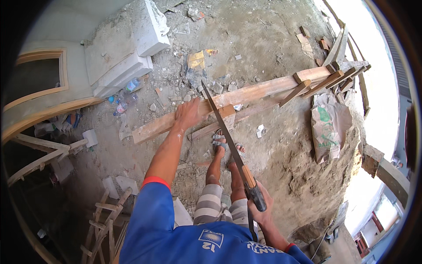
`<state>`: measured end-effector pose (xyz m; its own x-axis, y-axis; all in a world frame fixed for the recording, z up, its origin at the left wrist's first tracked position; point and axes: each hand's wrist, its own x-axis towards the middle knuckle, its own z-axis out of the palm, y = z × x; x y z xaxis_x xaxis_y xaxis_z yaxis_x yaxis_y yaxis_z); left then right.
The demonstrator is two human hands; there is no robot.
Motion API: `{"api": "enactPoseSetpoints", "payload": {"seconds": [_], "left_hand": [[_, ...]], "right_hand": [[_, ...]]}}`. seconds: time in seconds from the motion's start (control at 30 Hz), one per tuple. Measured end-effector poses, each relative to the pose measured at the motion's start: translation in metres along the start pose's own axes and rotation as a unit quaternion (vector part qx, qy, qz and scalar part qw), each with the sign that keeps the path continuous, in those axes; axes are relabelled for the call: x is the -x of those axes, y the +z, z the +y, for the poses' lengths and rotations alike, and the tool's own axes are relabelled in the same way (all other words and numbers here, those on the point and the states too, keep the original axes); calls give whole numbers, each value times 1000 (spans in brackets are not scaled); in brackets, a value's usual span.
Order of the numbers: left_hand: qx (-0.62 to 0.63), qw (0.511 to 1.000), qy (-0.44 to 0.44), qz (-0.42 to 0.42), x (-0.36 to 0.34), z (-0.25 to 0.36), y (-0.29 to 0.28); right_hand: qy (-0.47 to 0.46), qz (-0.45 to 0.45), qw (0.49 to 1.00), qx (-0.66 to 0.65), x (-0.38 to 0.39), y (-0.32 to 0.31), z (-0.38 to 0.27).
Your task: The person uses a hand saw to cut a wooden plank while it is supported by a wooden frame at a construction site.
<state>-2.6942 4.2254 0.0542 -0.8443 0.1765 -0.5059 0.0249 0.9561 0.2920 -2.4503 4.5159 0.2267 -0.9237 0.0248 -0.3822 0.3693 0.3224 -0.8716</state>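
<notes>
A long wooden plank [263,90] runs from lower left to upper right across the dusty ground. My left hand [188,113] presses flat on its top face near the left third. My right hand [259,207] grips the wood-and-black handle of a hand saw [224,127]. The saw blade slants up and left, and its tip reaches the plank just right of my left hand. A shorter wooden strip [220,125] lies beside the plank under the blade. My sandalled foot [220,143] stands just below the strip.
Stacked white blocks [132,48] lie at the upper left with plastic bottles [125,97] beside them. A printed sack [329,125] leans at the right by a dirt drop-off. Wooden cross pieces [325,81] sit at the plank's right end. Wooden frames [103,220] lie at lower left.
</notes>
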Motion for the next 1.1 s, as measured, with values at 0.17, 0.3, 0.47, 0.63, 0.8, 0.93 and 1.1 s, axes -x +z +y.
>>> {"api": "enactPoseSetpoints", "payload": {"seconds": [0.17, 0.3, 0.47, 0.63, 0.8, 0.93, 1.1], "left_hand": [[-4, 1000, 7, 11, 0, 11, 6], [-7, 1000, -9, -27, -5, 16, 6], [-3, 1000, -8, -9, 1, 4, 1], [5, 1000, -4, 17, 6, 7, 4], [-15, 1000, -9, -26, -4, 21, 2], [-5, 1000, -21, -7, 3, 0, 3], [-25, 999, -16, -15, 5, 8, 1]], "right_hand": [[-14, 24, 999, -40, -85, 48, 7], [-27, 21, 997, -72, -118, 62, 10], [17, 1, 1000, -23, -7, 4, 4], [43, 0, 996, -75, -60, 29, 6], [-7, 34, 996, -88, -130, 65, 15], [-7, -4, 1000, 4, -19, 10, 10], [50, -1, 998, -46, -14, 8, 5]]}}
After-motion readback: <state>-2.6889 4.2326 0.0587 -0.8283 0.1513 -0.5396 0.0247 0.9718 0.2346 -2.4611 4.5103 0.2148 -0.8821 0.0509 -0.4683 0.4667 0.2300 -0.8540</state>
